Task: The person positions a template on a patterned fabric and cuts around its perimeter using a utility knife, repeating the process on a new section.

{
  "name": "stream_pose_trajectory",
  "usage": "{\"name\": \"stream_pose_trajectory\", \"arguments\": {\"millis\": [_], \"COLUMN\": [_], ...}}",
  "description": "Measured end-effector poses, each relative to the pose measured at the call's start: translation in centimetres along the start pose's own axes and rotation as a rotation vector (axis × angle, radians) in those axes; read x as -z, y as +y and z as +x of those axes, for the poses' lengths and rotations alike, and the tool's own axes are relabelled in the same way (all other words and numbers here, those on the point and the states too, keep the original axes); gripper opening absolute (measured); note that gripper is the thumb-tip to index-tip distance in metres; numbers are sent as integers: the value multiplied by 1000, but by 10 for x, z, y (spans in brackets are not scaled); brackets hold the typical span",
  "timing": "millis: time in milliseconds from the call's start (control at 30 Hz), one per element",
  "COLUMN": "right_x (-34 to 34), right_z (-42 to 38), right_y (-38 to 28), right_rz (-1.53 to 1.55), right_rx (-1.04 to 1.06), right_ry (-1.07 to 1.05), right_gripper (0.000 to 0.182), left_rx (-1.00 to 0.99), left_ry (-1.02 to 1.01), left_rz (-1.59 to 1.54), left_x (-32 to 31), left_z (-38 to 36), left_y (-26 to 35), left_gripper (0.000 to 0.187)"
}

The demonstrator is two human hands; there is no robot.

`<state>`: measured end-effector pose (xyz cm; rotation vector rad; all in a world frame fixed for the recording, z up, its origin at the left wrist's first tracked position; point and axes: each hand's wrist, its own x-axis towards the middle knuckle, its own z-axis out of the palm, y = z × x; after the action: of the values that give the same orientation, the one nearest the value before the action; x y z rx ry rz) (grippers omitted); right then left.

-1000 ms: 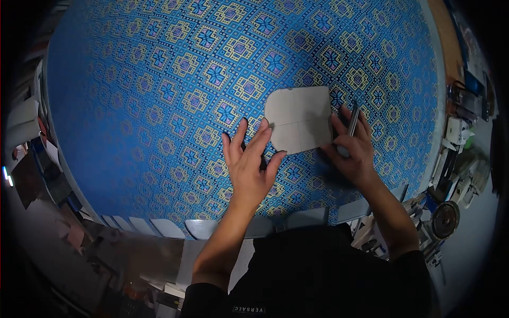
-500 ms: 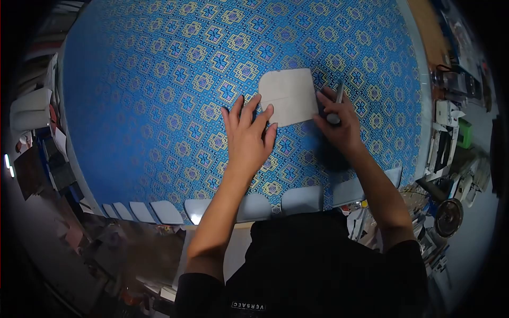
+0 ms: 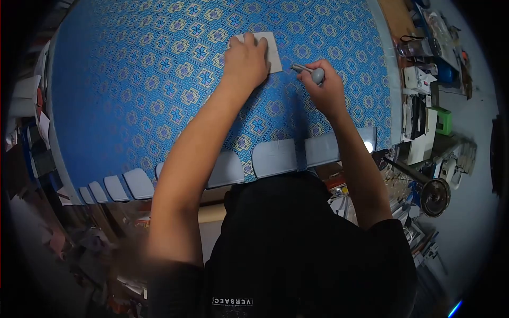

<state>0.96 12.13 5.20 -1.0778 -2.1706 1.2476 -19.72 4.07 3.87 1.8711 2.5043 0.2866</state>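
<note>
A pale flat template (image 3: 273,54) with rounded corners lies on blue patterned fabric (image 3: 212,79). My left hand (image 3: 245,61) presses down on it, fingers spread across its upper left part and covering much of it. Just right of the template, my right hand (image 3: 324,87) is closed around a slim tool with a grey rounded end (image 3: 317,76). The tool's narrow tip points left, close over the fabric near the template's lower right corner. From here I cannot tell what kind of tool it is.
Grey flat pieces with rounded corners, such as one piece (image 3: 274,159), line the table's near edge, several in a row. Beyond the right edge stand cluttered shelves with a green container (image 3: 444,121) and a round metal dish (image 3: 436,197).
My left hand has gone from the template's left edge to on top of it. The tool in my right hand has swung from pointing away to pointing left. The whole view has shifted.
</note>
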Motion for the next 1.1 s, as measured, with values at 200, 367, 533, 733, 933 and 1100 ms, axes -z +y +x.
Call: {"name": "stream_pose_trajectory", "arguments": {"millis": [200, 367, 533, 733, 933, 1100], "right_x": [-5, -11, -16, -19, -16, -13], "right_z": [-4, -4, 0, 3, 5, 9], "right_y": [-21, -17, -11, -10, -15, -24], "right_rz": [-180, -170, -214, -282, -284, -250], "right_rx": [-67, -39, 34, 36, -35, -97], "right_ry": [-50, -89, -32, -21, -59, -100], "right_gripper": [20, 21, 21, 21, 21, 21], "left_rx": [74, 88, 60, 90, 84, 95], "left_ry": [-102, -120, -142, -181, -183, -188], "left_rz": [90, 91, 109, 151, 144, 142], "left_x": [-1, -4, -2, -4, -2, 2], "left_z": [0, 0, 3, 5, 6, 6], "left_y": [13, 13, 14, 14, 14, 16], "left_gripper": [69, 69, 72, 69, 69, 70]}}
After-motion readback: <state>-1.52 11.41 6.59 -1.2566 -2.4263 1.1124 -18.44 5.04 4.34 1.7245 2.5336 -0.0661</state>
